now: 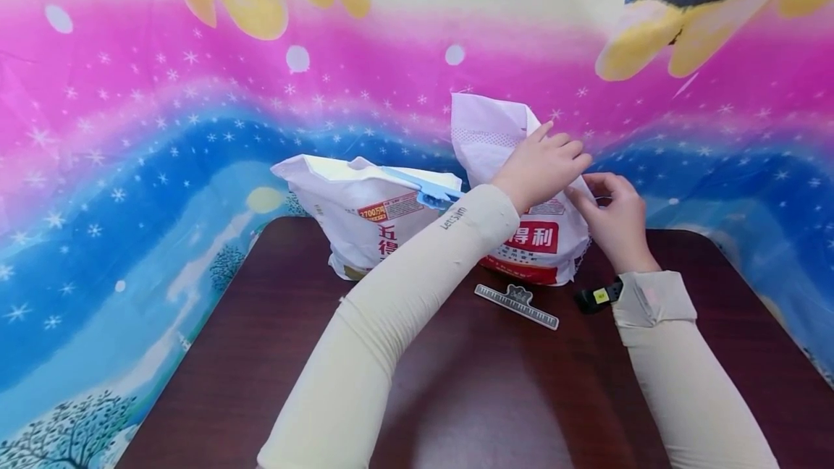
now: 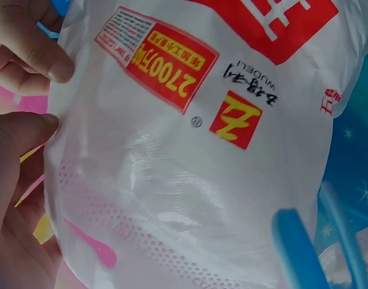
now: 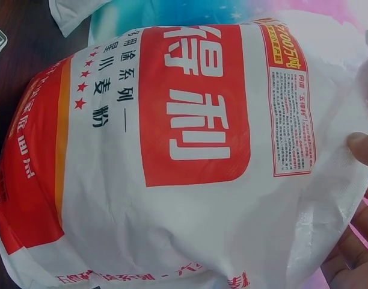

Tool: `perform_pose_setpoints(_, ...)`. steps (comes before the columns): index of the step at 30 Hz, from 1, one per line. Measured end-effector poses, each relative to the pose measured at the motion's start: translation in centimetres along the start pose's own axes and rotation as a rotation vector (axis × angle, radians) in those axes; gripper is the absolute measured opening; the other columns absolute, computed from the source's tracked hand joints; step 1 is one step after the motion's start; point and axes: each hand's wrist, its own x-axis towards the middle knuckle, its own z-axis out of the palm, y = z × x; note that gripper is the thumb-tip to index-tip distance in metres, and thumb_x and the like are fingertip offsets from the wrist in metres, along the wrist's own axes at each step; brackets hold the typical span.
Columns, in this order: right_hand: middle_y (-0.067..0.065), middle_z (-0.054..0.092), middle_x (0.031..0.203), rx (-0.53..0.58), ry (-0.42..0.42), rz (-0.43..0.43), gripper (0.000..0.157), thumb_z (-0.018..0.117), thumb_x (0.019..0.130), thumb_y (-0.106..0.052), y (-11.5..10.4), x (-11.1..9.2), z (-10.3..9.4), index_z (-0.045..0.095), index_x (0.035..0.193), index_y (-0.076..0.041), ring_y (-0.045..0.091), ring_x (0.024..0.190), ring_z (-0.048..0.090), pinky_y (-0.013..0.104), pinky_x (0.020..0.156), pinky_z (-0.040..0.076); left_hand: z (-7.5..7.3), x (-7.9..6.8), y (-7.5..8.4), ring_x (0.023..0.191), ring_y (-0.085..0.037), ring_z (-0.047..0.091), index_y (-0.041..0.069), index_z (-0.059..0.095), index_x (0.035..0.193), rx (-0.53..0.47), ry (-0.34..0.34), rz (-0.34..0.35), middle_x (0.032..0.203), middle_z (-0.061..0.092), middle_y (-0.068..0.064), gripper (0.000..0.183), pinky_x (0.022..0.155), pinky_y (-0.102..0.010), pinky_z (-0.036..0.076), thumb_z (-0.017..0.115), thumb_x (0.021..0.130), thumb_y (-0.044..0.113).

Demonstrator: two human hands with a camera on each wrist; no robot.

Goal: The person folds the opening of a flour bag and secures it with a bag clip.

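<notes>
A white flour bag (image 1: 537,237) with red panels stands upright at the back of the table, its top raised and slanting. My left hand (image 1: 544,165) reaches across and grips the bag's upper right edge; in the left wrist view its thumb (image 2: 39,129) lies on the near face. Lower on that edge my right hand (image 1: 615,219) pinches the bag between thumb and fingers. Part of the bag's front is hidden behind the left hand and sleeve. In the right wrist view the bag's printed front (image 3: 196,108) fills most of the picture.
Left of it stands a second white flour bag (image 1: 339,197), a light blue clip (image 1: 433,194) across its folded top. A silver clip (image 1: 517,304) lies on the dark wooden table (image 1: 469,396) in front. Behind hangs a patterned cloth (image 1: 163,165). The right wrist wears a black band (image 1: 596,298).
</notes>
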Motion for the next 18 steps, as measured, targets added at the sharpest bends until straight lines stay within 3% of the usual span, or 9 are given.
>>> perform_pose_setpoints(5, 0.016, 0.062, 0.116, -0.009, 0.010, -0.028, 0.045, 0.067, 0.098, -0.036, -0.05, -0.07, 0.02, 0.067, 0.126, 0.000, 0.024, 0.105, 0.057, 0.012, 0.082, 0.045, 0.43, 0.08, 0.23, 0.146, -0.014, 0.035, 0.027, 0.046, 0.149, 0.007, -0.003, 0.004, 0.152, 0.047, 0.006, 0.051, 0.125, -0.042, 0.011, 0.062, 0.101, 0.034)
perform_pose_setpoints(13, 0.020, 0.063, 0.117, 0.003, 0.025, -0.055, 0.039, 0.066, 0.100, -0.028, 0.11, -0.13, 0.00, 0.067, 0.123, 0.003, 0.031, 0.106, 0.059, 0.030, 0.087, 0.051, 0.96, 0.33, 0.40, 0.139, -0.014, 0.043, 0.027, 0.052, 0.144, 0.027, 0.021, 0.041, 0.146, 0.053, 0.007, 0.042, 0.121, -0.035, 0.025, 0.061, 0.103, 0.032)
perform_pose_setpoints(18, 0.020, 0.064, 0.113, -0.018, 0.042, -0.080, 0.034, 0.068, 0.099, -0.024, 0.29, -0.04, 0.03, 0.069, 0.120, 0.003, 0.032, 0.102, 0.061, 0.024, 0.083, 0.048, 0.65, 0.46, 0.43, 0.137, -0.013, 0.044, 0.029, 0.052, 0.144, 0.022, 0.002, 0.042, 0.145, 0.053, 0.008, 0.041, 0.117, -0.032, 0.029, 0.060, 0.103, 0.032)
